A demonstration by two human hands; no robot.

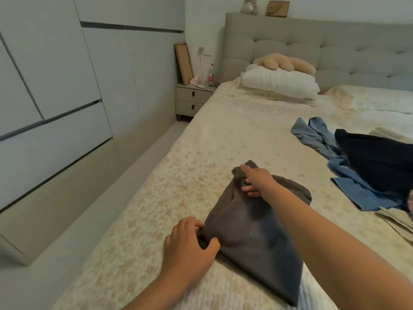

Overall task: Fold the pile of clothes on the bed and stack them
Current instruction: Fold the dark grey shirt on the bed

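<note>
Grey garment [252,229] lies half-folded on the bed [223,135] — soft, light, floppy, so best held at corners. Left hand [190,242] pinches the near corner; right hand [257,180] grips the far edge.

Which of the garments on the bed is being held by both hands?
The dark grey garment: the left hand pinches its near corner, the right hand its far end. The blue and navy garments lie untouched.

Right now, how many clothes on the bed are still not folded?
3 visible, heaped at the right edge: a blue garment, a dark navy one over it, a beige one nearest. More may be out of view. Both hands hold the gray garment.
</note>
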